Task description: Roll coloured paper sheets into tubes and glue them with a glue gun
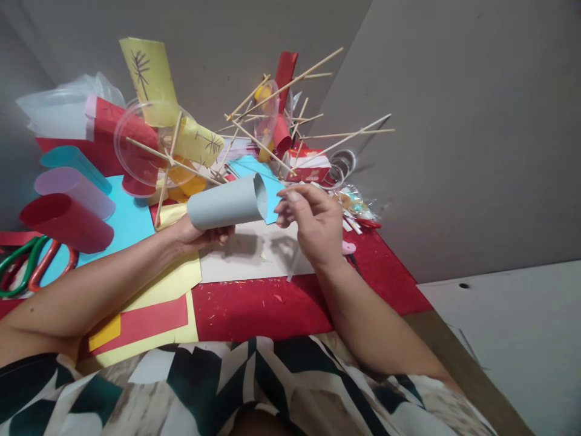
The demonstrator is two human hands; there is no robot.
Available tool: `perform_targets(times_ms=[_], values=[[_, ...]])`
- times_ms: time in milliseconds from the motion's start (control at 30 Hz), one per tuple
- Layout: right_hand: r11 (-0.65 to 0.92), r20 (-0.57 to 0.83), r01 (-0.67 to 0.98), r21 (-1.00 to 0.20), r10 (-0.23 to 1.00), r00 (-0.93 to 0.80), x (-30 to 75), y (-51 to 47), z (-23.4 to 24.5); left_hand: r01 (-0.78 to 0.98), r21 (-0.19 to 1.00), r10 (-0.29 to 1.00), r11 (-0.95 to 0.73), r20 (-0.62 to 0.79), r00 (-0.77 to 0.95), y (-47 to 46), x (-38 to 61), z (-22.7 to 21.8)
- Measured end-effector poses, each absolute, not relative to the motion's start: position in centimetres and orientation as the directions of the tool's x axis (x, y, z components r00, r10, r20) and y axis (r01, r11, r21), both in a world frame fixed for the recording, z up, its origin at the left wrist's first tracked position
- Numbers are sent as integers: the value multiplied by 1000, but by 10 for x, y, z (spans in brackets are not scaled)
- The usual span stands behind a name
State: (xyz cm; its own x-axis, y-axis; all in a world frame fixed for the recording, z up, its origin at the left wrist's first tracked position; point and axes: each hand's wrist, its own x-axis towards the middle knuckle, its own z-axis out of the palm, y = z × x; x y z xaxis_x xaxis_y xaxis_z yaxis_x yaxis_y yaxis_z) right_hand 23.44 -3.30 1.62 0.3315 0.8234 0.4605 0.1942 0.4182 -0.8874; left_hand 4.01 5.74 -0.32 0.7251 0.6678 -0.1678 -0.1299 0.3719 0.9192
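A grey paper tube (pixel 224 203) lies slantwise above the white sheet (pixel 245 263), its open end facing right. My left hand (pixel 204 235) is closed round its underside, with curled fingertips showing below. My right hand (pixel 313 218) is just right of the open end, thumb and fingers drawn together. Whatever these fingers pinch, if anything, is too small to make out. A thin translucent strip (pixel 294 261) shows below that hand; I cannot tell whether it is held. Behind the tube's open end lies blue paper (pixel 270 175).
Red, purple and teal paper tubes (pixel 75 194) stand at left near scissors (pixel 45 263). Wooden stick frames (pixel 170 160), plastic lids and yellow drawn-on paper (pixel 152 82) crowd the back. Tape rolls (pixel 342 166) and a plastic packet (pixel 356 203) lie right. Red cloth (pixel 258 309) covers the table.
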Motion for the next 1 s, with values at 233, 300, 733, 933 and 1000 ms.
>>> perform_targets(times_ms=[233,300,733,933,1000], values=[[44,45,68,-997,999,11,238,-28,10,-60,957,617,284,-135,775,53,37,-11],[2,1,52,-999,1000,-24,236,-28,8,-22,980,648,200,-115,753,54,37,-17],[2,3,-15,-1000,997,-77,230,-28,5,73,997,663,-25,-38,747,46,35,7],[51,51,-7,-999,999,-4,233,-28,11,78,996,699,42,-85,710,43,41,6],[40,40,-7,-999,998,45,234,-27,13,56,998,706,14,-50,706,41,41,10]])
